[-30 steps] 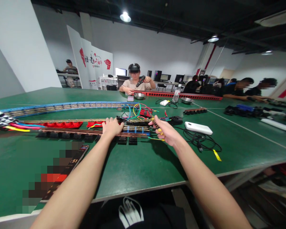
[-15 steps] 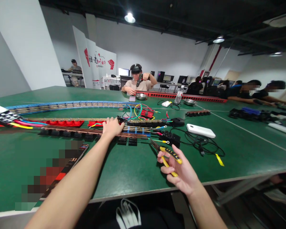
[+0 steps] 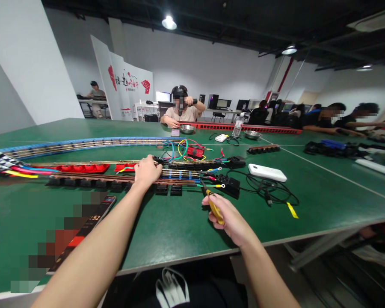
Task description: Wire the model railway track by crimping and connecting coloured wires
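My left hand [image 3: 146, 173] lies over a strip of rails with blue supports [image 3: 183, 175], its fingers curled round the strip's far side and partly hidden. Held in my right hand [image 3: 229, 220] are pliers [image 3: 216, 211] with yellow and black handles. Their dark jaws point up and left, close to the right end of the rails by a green-yellow wire [image 3: 213, 186] with a ring terminal; whether they touch it I cannot tell. Brown rails on black supports [image 3: 91, 183] run along the near side. A black connector block [image 3: 228, 185] sits just beyond the pliers.
On the green table [image 3: 167, 239] lie a phone [image 3: 93, 226], a white power bank [image 3: 267, 172], a coiled black cable [image 3: 277, 193] and a curved blue track [image 3: 83, 143]. Across the table sits a person [image 3: 181, 113] holding a dark tool, behind a long red strip [image 3: 259, 128].
My right hand has turned over the pliers, with its back now upward, and moved slightly left. The pliers' handles have come closer together. My left hand stays on the rails.
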A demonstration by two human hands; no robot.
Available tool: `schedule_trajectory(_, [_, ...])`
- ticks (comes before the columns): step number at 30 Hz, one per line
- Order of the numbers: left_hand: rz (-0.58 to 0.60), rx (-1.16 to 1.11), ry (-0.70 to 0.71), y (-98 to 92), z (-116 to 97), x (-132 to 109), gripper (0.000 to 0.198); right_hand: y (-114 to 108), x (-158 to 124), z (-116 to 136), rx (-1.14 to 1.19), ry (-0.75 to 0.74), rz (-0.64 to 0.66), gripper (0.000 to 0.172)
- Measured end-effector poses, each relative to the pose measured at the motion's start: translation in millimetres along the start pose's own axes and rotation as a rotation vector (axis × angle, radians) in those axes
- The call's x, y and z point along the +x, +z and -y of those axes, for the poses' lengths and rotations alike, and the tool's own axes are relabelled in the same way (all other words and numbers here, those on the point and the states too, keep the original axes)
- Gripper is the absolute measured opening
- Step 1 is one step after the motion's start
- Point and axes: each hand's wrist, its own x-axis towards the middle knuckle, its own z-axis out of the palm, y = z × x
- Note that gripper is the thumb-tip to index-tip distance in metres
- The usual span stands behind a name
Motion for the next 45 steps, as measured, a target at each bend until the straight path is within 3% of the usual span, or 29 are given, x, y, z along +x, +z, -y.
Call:
schedule_trajectory(4, [-0.125,-0.064,0.049,-2.5,-3,-4,0.038,-4,4,-3,-0.303,-0.074,0.002,0.038])
schedule_trajectory(8, [-0.219,-0.126,0.187,-4.5,-16,-13,0.036,-4,5,-2,-0.557,-0.172,-0.049,0.034])
schedule_trajectory(14, [-0.196,-0.147,0.382,0.9,-34,-28,0.031,4,3,0,-0.813,-0.338,-0.160,0.026])
schedule_trajectory(20, [-0.172,-0.109,0.428,13.3,-29,-29,0.040,8,4,-3,-0.915,-0.398,-0.224,0.036])
schedule_trajectory(26, [-0.203,-0.044,0.459,22.6,-29,-29,0.046,0,8,2,-0.902,-0.376,-0.182,0.030])
schedule_trajectory(30, [-0.258,-0.053,0.462,26.5,-31,-25,0.042,-16,24,18,-0.696,-0.168,0.011,0.027])
schedule_trajectory(34, [-0.293,-0.068,0.517,26.4,-33,-21,0.031,-23,47,32,-0.567,0.020,0.008,0.025])
schedule_trajectory(38, [-0.163,-0.013,0.550,23.6,-35,-24,0.030,-23,59,29,-0.487,0.012,-0.020,0.030])
schedule_trajectory(45, [0.058,0.074,0.482,19.5,-35,-30,0.045,-17,52,13,-0.487,-0.132,-0.096,0.032])
